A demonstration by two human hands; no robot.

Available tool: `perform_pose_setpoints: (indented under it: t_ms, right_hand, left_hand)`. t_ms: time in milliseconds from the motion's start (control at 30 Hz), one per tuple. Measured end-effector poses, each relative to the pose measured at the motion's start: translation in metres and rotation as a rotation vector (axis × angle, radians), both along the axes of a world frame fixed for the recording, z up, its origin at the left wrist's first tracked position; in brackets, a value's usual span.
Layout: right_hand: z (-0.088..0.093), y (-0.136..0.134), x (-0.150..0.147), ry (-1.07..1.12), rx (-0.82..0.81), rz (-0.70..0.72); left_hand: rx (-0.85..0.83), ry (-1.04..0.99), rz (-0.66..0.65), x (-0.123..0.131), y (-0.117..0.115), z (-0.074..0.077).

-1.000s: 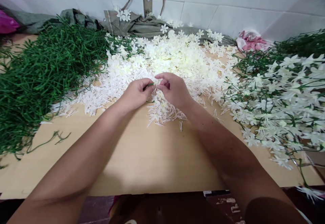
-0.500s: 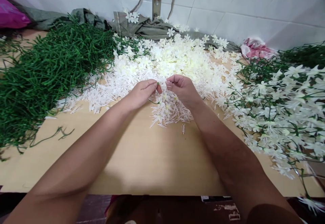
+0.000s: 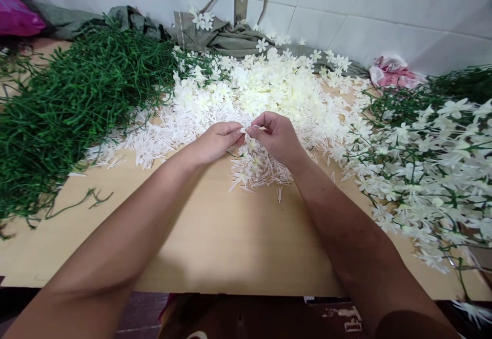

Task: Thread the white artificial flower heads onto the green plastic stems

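Note:
My left hand (image 3: 218,142) is closed in a pinch on a thin green artificial flower stem, mostly hidden by the fingers; a bit of green shows beneath them. Thumb and forefinger of my right hand (image 3: 279,138) pinch a small white flower piece (image 3: 243,130) at the stem's tip. Both hands' fingertips almost touch. Just below them lie white artificial flowers with yellowish centres (image 3: 253,161) on a heap of thin white stamen-like sticks (image 3: 274,171). Behind the hands spreads a large pile of loose white blossoms (image 3: 265,85).
Green plastic stems (image 3: 88,83) are heaped at the left. Assembled white flowers on green stems (image 3: 434,175) pile up at the right, some overhanging the edge. A tan board (image 3: 215,231) covers the table. Grey cloth (image 3: 230,42) and a pink-white bag (image 3: 394,72) lie by the tiled wall.
My right hand has moved slightly left, bringing its fingertips against those of my left hand. The white piece now covers the green tip that showed there. The view has shifted slightly.

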State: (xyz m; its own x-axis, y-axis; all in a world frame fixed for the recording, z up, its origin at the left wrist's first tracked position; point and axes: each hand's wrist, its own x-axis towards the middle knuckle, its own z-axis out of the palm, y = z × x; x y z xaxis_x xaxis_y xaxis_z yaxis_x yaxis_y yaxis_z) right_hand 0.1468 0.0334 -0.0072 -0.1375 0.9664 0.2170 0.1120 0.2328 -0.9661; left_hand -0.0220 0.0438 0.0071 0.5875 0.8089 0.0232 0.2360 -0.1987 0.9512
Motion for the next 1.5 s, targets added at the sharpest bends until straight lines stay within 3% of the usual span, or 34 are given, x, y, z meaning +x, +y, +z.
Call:
perform_pose_setpoints:
  t_ms: [233,333,733,1267,1500]
  right_hand:
    - [0.002,-0.001,0.001,0.337,-0.238,0.129]
    - [0.002,-0.001,0.002,0.382,-0.305,0.178]
    - [0.002,-0.003,0.004,0.408,-0.340,0.231]
    - [-0.001,-0.005,-0.001,0.282,-0.297,0.176]
    - [-0.010,-0.006,-0.002,0.216,-0.276,0.169]
  left_hand:
    - [-0.100,-0.083,-0.053,-0.001,0.000,0.005]
    - [-0.137,-0.132,-0.073,-0.002,0.000,0.005]
    - [-0.201,-0.130,-0.115,-0.003,0.001,0.005]
    - [-0.137,-0.087,-0.116,-0.004,0.002,-0.001]
    - [-0.256,-0.040,-0.076,0.000,-0.002,0.000]
